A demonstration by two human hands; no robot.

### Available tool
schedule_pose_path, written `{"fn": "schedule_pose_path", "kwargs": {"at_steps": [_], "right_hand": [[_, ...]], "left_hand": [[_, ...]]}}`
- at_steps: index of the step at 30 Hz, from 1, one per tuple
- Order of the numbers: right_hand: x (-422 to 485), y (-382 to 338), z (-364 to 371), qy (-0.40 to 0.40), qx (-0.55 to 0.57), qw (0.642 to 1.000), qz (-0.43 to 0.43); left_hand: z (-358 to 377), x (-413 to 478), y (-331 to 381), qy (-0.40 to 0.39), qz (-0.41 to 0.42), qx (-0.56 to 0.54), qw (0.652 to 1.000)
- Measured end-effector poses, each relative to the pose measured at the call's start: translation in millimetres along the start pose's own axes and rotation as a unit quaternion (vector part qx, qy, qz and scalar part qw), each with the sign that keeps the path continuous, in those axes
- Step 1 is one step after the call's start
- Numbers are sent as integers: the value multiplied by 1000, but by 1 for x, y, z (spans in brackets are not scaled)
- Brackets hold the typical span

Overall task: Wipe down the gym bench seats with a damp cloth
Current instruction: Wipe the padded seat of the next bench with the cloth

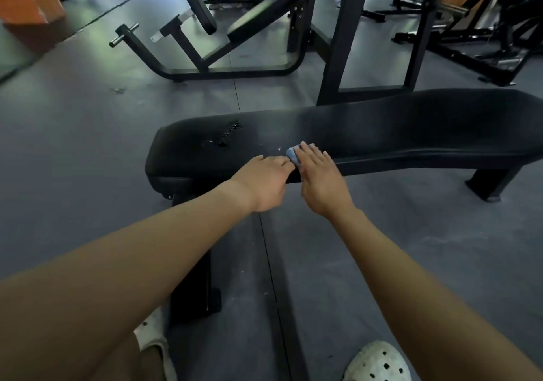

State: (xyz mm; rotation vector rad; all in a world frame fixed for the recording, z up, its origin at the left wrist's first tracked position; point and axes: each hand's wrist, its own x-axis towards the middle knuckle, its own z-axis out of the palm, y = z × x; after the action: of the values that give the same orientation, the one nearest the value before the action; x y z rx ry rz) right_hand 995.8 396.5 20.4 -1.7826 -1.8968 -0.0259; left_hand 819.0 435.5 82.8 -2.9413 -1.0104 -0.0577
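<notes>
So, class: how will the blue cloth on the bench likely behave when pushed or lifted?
Probably floppy: the cloth bunches into a small wad under the right hand. Likely light, being that small. It should slide easily: the bench looks smooth, with water drops nearby.

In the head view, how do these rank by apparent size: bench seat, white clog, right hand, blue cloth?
Bench seat
Right hand and white clog: alike; clog nearer and cropped, so unranked
Blue cloth, mostly covered
</notes>
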Motion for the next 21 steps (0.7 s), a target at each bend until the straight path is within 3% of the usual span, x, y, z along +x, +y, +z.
{"fn": "schedule_pose_path", "kwargs": {"at_steps": [4,11,14,17,21], "right_hand": [[-10,30,-9,50,-14,999,12],[-24,61,-24,180,47,953,240],[-25,41,-10,224,95,927,287],[-26,12,12,226,125,927,271],[-28,-10,31,158,63,978,118]], "left_hand": [[5,-6,-9,-12,26,15,999],[22,-6,-1,63,19,-7,998],[22,0,8,88,9,6,996],[19,5,17,106,-8,9,994],[19,6,22,118,-19,6,993]]}}
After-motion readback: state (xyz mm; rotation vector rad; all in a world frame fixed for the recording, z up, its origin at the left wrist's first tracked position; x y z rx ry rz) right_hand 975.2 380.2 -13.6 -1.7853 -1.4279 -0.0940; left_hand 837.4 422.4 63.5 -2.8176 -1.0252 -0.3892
